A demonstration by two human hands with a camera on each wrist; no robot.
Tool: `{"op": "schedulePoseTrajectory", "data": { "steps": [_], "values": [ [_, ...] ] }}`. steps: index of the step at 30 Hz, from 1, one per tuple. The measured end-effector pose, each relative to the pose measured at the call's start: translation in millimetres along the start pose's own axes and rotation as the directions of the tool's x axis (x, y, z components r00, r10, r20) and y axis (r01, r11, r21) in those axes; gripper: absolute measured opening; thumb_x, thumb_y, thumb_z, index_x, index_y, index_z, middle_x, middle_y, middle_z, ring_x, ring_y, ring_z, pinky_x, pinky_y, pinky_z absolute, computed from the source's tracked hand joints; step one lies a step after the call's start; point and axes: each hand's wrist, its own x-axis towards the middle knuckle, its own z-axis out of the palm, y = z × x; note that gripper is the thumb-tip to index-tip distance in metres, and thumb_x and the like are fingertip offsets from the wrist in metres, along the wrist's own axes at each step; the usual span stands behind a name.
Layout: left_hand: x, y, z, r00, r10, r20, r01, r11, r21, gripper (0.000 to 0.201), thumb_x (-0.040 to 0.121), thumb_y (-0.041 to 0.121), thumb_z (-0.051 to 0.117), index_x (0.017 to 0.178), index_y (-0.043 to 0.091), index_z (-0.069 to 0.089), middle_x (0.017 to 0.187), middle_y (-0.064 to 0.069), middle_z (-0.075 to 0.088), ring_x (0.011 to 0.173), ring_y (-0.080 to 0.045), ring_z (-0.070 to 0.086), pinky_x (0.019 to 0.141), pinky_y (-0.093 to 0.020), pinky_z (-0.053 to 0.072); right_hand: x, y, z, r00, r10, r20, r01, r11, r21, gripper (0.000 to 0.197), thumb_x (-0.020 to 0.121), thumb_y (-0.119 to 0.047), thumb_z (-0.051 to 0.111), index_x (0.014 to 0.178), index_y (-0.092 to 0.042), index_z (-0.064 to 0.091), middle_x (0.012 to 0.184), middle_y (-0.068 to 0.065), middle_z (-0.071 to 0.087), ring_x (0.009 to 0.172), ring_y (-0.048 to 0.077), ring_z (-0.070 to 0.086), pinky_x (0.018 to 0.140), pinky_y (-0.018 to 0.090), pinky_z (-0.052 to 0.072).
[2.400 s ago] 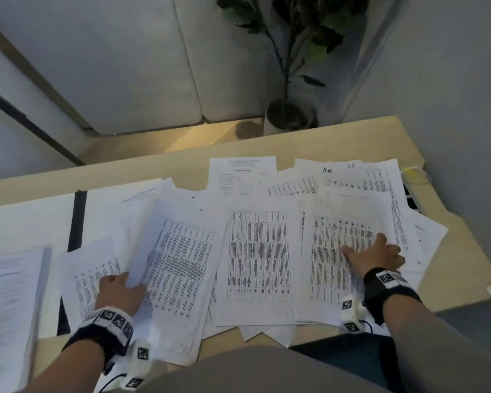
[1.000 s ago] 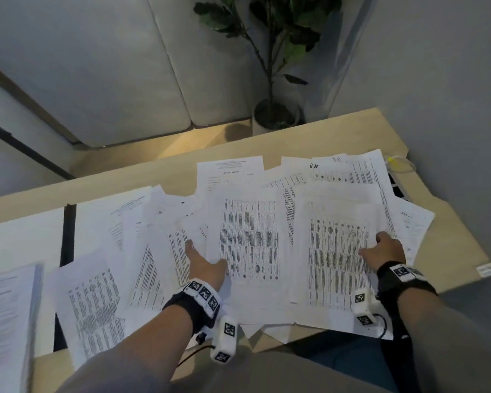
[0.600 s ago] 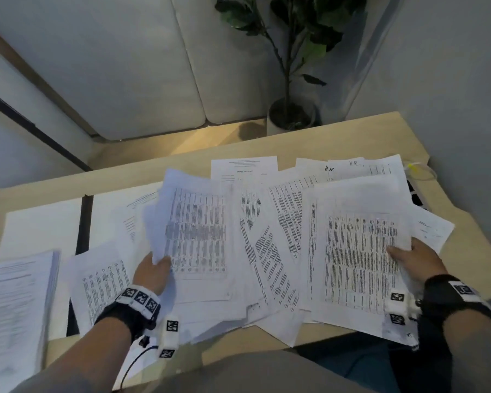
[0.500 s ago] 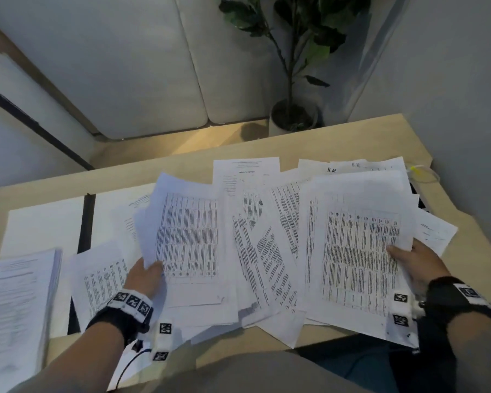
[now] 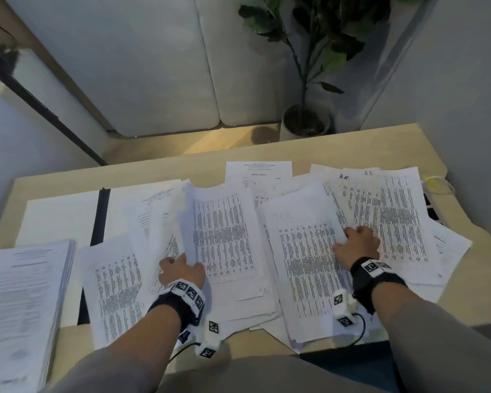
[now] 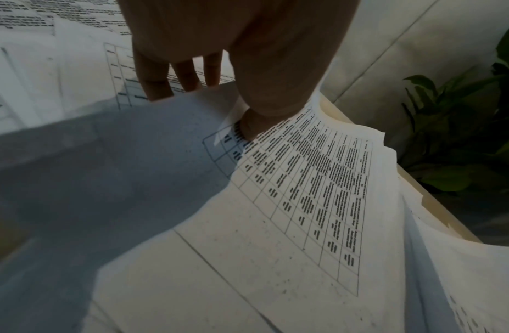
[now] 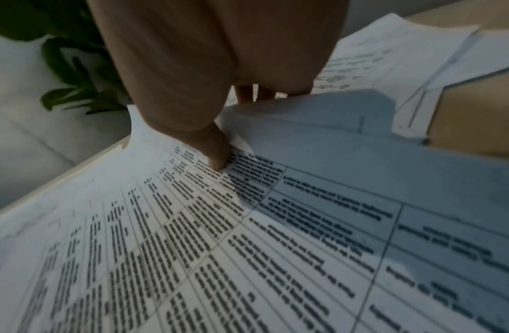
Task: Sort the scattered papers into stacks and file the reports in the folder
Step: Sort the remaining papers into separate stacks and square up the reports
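Printed table sheets lie scattered and overlapping across the wooden desk [image 5: 318, 148]. My left hand [image 5: 185, 262] grips the left edge of a bundle of table sheets [image 5: 224, 236], slightly lifted. In the left wrist view the thumb [image 6: 256, 121] lies on top and the fingers [image 6: 156, 85] curl beneath. My right hand [image 5: 352, 239] pinches the right edge of a second bundle [image 5: 304, 256]; its thumb [image 7: 216, 155] presses on top. An open white folder with a black spine [image 5: 101, 214] lies at the left. A neat stack [image 5: 23, 302] sits at the front left.
A weekly report sheet [image 5: 258, 174] lies at the back of the pile. More table sheets [image 5: 394, 211] fan out to the right, near a power strip [image 5: 434, 214] at the desk's right edge. A potted plant [image 5: 304, 123] stands behind the desk.
Both hands have moved toward the middle with their bundles, so the two bundles now lie side by side. The left bundle has come down lower onto the pile.
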Motion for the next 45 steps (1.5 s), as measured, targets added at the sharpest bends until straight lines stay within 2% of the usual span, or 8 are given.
{"op": "schedulePoseTrajectory", "data": {
  "steps": [4,8,14,18,21,27,34,45],
  "values": [
    [-0.1,0.4,2.1,0.999,0.041,0.001,-0.04,0.994,-0.103,0.035,0.092,0.02,0.064,0.124,0.004,0.067,0.136,-0.011,0.04,0.092,-0.031,0.063,0.092,-0.037,0.056,1.6,-5.7,0.8,1.0,0.031,0.005,-0.03,0.996,-0.085,0.051,0.093,-0.035,0.066,0.142,-0.027,0.055,0.148,0.009,0.033,0.135,0.036,0.034,0.114,0.052,0.031],
    [-1.4,-7.0,2.1,0.996,0.085,-0.038,-0.09,0.984,-0.153,0.045,0.094,0.016,0.062,0.136,-0.001,0.059,0.145,-0.012,0.049,0.115,-0.033,0.062,0.101,-0.045,0.053,5.0,3.8,1.2,0.998,0.054,-0.031,-0.055,0.998,-0.029,0.052,0.089,-0.038,0.067,0.138,-0.027,0.057,0.158,0.007,0.027,0.143,0.036,0.027,0.117,0.057,0.028],
    [9.7,-19.7,19.1,0.995,0.095,-0.008,-0.095,0.978,-0.187,0.042,0.086,0.034,0.054,0.121,0.013,0.063,0.116,-0.011,0.07,0.1,-0.032,0.071,0.086,-0.052,0.061,13.7,6.1,0.4,1.0,0.021,-0.019,-0.022,0.999,-0.044,0.046,0.091,-0.036,0.069,0.134,-0.022,0.061,0.144,0.012,0.034,0.129,0.039,0.04,0.105,0.051,0.047],
    [-8.1,-3.2,9.9,0.994,0.112,0.0,-0.111,0.981,-0.158,0.053,0.092,0.033,0.054,0.139,0.008,0.057,0.138,-0.012,0.062,0.116,-0.033,0.066,0.1,-0.047,0.054,14.4,2.3,2.8,1.0,0.014,-0.025,-0.016,0.998,-0.053,0.044,0.091,-0.031,0.067,0.133,-0.02,0.062,0.14,0.015,0.04,0.124,0.039,0.049,0.105,0.052,0.046],
    [-7.9,0.7,8.8,0.997,0.074,0.036,-0.069,0.99,-0.125,0.05,0.099,0.026,0.058,0.143,0.003,0.054,0.144,-0.015,0.058,0.117,-0.032,0.064,0.091,-0.032,0.05,13.8,2.7,5.0,1.0,0.003,-0.028,-0.004,0.999,-0.038,0.039,0.091,-0.029,0.065,0.128,-0.019,0.062,0.136,0.015,0.041,0.122,0.039,0.05,0.104,0.052,0.047],
    [-6.2,15.0,13.7,0.998,0.019,0.065,-0.024,0.997,0.067,0.084,0.082,0.046,0.081,0.148,0.008,0.045,0.151,-0.016,0.036,0.131,-0.039,0.052,0.101,-0.049,0.049,14.0,3.9,5.5,0.999,-0.008,-0.034,0.007,0.999,-0.051,0.04,0.093,-0.031,0.064,0.131,-0.02,0.061,0.135,0.015,0.041,0.121,0.038,0.05,0.104,0.05,0.047],
    [-8.5,29.9,17.8,0.998,-0.063,0.03,0.054,0.968,0.244,0.08,0.084,0.052,0.075,0.147,0.017,0.039,0.15,-0.015,0.032,0.13,-0.039,0.048,0.106,-0.045,0.044,15.6,6.4,7.2,0.999,-0.018,-0.032,0.015,0.996,-0.092,0.042,0.095,-0.034,0.062,0.136,-0.021,0.058,0.142,0.015,0.037,0.127,0.039,0.047,0.106,0.051,0.046],
    [-9.2,26.9,22.8,0.994,-0.107,-0.002,0.107,0.992,0.065,0.095,0.077,0.041,0.086,0.149,0.014,0.029,0.147,-0.017,0.033,0.122,-0.041,0.056,0.098,-0.048,0.049,13.5,4.5,9.4,0.998,-0.024,-0.056,0.018,0.994,-0.107,0.041,0.094,-0.032,0.063,0.134,-0.021,0.06,0.138,0.015,0.04,0.123,0.039,0.049,0.103,0.05,0.048]
  ]
}}
